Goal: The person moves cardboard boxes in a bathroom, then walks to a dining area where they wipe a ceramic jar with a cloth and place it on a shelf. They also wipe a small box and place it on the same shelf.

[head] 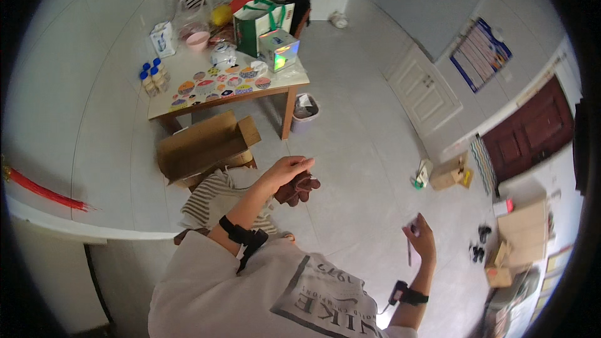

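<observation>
My left hand [287, 172] pinches a bunched dark brown fabric item [296, 190] with rounded, finger-like ends, possibly a glove. It hangs below my fingers above the floor. Off to the right, my right hand [425, 240] grips a small, blurred pale-purple object [413, 229], with a thin strip hanging beneath it. I cannot tell what that object is. Beside my left forearm, a cream and brown striped cloth [211, 199] lies draped over something mostly hidden. An open cardboard box [202, 148] sits just past the cloth.
A wooden-legged table [162, 109] against the left wall bears a shopping bag [246, 33], a shiny box [277, 51], a teapot [222, 54] and several blue-capped bottles [152, 80]. A waste bin [303, 122] stands by its leg. Cardboard boxes [446, 173] lie near the dark red door [530, 129].
</observation>
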Demonstrator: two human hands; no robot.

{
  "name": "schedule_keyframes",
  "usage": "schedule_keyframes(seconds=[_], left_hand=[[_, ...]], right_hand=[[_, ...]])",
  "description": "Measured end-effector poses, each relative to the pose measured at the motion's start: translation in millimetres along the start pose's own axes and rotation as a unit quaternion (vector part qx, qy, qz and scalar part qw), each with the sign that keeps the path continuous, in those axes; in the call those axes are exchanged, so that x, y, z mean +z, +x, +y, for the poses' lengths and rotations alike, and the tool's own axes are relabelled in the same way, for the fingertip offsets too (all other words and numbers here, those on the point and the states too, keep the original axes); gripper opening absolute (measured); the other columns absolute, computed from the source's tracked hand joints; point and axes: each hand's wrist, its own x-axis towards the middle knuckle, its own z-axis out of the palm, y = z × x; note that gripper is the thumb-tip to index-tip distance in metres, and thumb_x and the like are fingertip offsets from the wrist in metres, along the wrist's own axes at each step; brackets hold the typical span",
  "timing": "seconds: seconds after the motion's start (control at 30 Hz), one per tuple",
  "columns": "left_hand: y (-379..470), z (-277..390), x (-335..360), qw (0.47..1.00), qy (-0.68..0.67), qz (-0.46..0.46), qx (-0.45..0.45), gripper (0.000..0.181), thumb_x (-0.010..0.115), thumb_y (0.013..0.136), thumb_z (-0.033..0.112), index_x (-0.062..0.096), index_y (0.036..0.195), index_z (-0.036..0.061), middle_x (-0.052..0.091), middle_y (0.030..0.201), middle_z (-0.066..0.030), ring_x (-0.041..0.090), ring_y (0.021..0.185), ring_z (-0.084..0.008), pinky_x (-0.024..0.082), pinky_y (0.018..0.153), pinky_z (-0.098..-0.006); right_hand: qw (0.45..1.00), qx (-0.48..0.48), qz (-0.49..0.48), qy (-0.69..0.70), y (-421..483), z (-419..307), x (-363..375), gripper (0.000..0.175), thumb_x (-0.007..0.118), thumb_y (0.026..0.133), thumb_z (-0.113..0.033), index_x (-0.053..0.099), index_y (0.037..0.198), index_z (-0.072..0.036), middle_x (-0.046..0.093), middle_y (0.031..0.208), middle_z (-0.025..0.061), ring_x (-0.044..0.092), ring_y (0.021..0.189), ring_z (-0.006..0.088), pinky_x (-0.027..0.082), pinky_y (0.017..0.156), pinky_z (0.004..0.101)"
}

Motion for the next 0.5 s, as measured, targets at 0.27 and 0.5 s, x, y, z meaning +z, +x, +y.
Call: schedule_keyframes(seconds=[0.27, 0.5], left_hand=[[92.5, 13.0, -40.2, 0.978, 0.026, 0.208, 0.023, 0.035, 0.064, 0.092, 0.036, 0.065, 0.080, 0.0027, 0.065, 0.083, -0.0029, 0.057, 0.076, -0.0122, 0.046, 0.070, -0.0287], [90.0, 28.7, -71.1, 0.841, -0.236, 0.483, 0.064, 0.021, 0.068, 0.089, 0.026, 0.066, 0.089, 0.0051, 0.062, 0.085, -0.0007, 0.058, 0.077, -0.0110, 0.047, 0.069, -0.0275]], right_hand=[[0.958, -0.243, -0.153, -0.025, 326.9, -86.1, 62.2, 0.076, 0.074, 0.078, -0.042, 0.047, 0.129, 0.009, 0.059, 0.120, 0.0277, 0.057, 0.108, 0.0440, 0.047, 0.092, 0.0447], [0.805, -0.535, -0.256, -0.015, 500.5, -257.6, 166.3, 0.072, 0.075, 0.074, -0.046, 0.048, 0.126, -0.003, 0.060, 0.116, 0.0191, 0.058, 0.100, 0.0391, 0.048, 0.085, 0.0466]])
